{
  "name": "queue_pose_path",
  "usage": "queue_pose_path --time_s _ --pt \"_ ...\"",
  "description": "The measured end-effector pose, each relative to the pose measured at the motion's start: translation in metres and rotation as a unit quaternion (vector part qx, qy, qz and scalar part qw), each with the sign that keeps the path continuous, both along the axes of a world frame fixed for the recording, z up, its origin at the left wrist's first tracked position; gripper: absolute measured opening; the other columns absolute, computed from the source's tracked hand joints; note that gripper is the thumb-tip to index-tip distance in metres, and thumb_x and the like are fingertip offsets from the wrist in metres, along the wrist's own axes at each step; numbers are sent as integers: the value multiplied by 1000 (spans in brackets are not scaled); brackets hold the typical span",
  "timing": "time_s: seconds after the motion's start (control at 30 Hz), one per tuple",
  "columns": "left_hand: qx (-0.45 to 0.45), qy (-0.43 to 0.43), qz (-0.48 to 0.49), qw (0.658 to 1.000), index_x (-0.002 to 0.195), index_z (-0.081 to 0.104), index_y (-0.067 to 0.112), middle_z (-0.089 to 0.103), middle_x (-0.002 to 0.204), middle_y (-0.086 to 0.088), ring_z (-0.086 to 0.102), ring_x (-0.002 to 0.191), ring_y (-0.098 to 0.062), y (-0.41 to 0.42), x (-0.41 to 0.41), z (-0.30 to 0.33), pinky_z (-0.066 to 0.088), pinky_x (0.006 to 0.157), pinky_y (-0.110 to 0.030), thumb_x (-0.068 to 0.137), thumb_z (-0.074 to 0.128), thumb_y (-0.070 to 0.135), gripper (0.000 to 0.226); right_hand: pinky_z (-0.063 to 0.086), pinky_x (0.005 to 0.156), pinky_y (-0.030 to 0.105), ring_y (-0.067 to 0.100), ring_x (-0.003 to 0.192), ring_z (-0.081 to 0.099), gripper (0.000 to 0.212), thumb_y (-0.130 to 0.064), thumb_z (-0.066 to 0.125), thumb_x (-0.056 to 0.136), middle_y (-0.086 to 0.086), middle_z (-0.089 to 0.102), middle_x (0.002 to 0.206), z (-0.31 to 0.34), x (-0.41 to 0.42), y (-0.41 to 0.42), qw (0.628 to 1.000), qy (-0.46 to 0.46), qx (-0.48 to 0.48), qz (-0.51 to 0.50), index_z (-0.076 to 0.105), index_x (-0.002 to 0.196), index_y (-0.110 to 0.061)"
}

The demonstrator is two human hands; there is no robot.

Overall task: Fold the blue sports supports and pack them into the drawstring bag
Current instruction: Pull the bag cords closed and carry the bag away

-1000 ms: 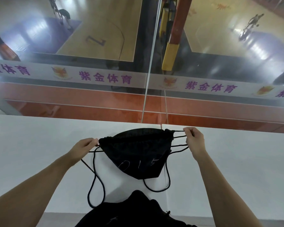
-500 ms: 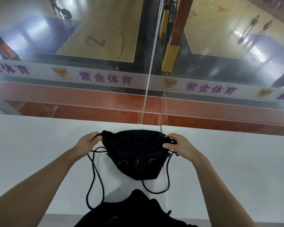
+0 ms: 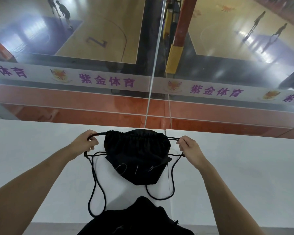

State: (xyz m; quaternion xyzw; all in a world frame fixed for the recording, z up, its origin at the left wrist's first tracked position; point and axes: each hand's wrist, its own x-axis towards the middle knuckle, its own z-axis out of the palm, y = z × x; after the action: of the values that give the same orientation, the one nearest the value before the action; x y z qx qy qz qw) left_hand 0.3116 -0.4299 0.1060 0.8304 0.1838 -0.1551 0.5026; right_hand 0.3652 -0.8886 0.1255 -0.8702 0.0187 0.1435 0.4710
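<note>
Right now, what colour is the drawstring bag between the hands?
Black fabric drawstring bag with faint pale "015" markings, seen in the head view.

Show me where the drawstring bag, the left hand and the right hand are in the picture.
drawstring bag (image 3: 137, 156): head view, middle of its black fabric body.
left hand (image 3: 85, 141): head view, back of the hand, pinching the cord.
right hand (image 3: 190, 147): head view, back of the hand, pinching the cord.

The black drawstring bag (image 3: 137, 156) lies on the white surface, its mouth gathered shut, cords pulled out to both sides, "015" written in white near its bottom.
</note>
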Motion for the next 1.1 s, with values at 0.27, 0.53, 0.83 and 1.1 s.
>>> queue_pose_path --time_s 0.27,0.53,0.83,1.1 --pt "106 18 -114 988 94 61 26 63 80 8 58 77 -14 -35 16 18 42 69 -29 96 58 54 28 47 66 38 18 61 61 23 -39 61 96 7 76 75 17 0 14 990 100 -11 96 63 91 -16" --pt "187 17 -195 963 81 60 18 59 69 2 52 67 -15 -20 15 27 42 68 -31 101 51 46 36 63 71 40 28 64 73 22 -21 48 107 14 76 76 19 9 46 984 98 -58 137 65 96 -12" --pt "147 -35 -51 987 79 66 18 70 90 8 62 92 -13 -16 10 17 40 79 -30 105 43 38 40 39 66 32 13 67 50 46 -43 55 103 -3 53 70 21 10 62 997 6 -36 61 51 73 -8" --pt "77 -68 207 973 73 54 15 52 72 -4 45 72 -27 5 12 5 37 72 -35 101 45 42 40 32 61 34 18 61 38 42 -31 55 105 2 43 64 1 10 25 988 -51 -5 -143 52 79 3"
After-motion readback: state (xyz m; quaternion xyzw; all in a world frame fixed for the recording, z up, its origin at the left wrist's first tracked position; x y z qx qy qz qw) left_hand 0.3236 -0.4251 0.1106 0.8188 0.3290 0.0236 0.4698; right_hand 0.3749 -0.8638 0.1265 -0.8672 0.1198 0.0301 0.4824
